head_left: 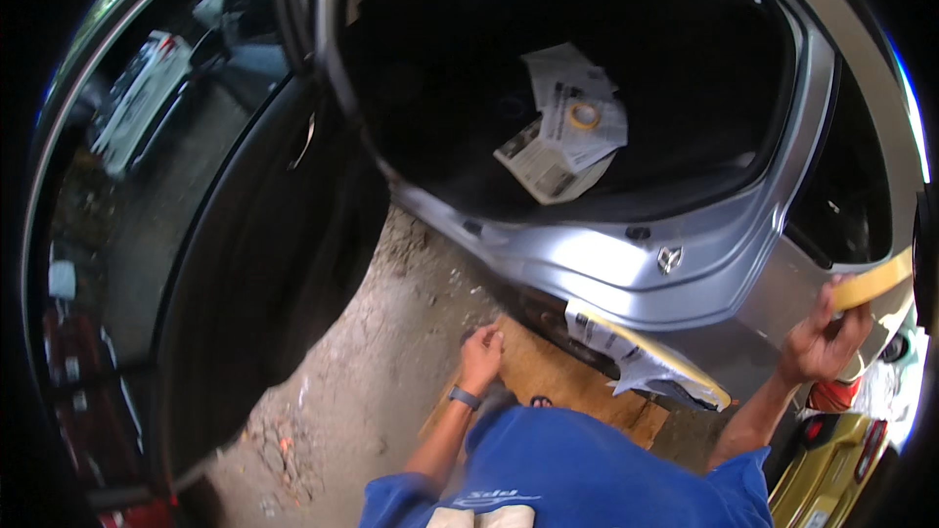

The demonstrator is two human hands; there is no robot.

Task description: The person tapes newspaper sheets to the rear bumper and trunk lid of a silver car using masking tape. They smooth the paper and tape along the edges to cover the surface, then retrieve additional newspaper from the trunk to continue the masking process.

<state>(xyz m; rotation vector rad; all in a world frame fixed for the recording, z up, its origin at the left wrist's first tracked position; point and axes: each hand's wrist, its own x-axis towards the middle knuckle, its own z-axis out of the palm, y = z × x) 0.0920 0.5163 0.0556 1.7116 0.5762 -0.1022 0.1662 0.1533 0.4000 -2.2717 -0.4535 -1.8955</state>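
On the right, my raised right hand (827, 342) is closed on a band of yellow masking tape (873, 283), beside the silver car's rear side panel (782, 308), under the dark side window. Low in the middle, my left hand (482, 354) hangs with its fingers curled together; what they hold, if anything, does not show. Between my hands, printed paper edged with yellow tape (641, 357) covers part of the car's rear bumper area. Inside the open rear, a roll of masking tape (583, 115) lies on loose newspaper sheets (544, 168).
The car's large rear door (264, 264) stands swung out at left, its window above. A brown board (533, 352) lies on the dirt floor (333, 381) at my feet. A gold-coloured car (827, 474) is close behind my right arm.
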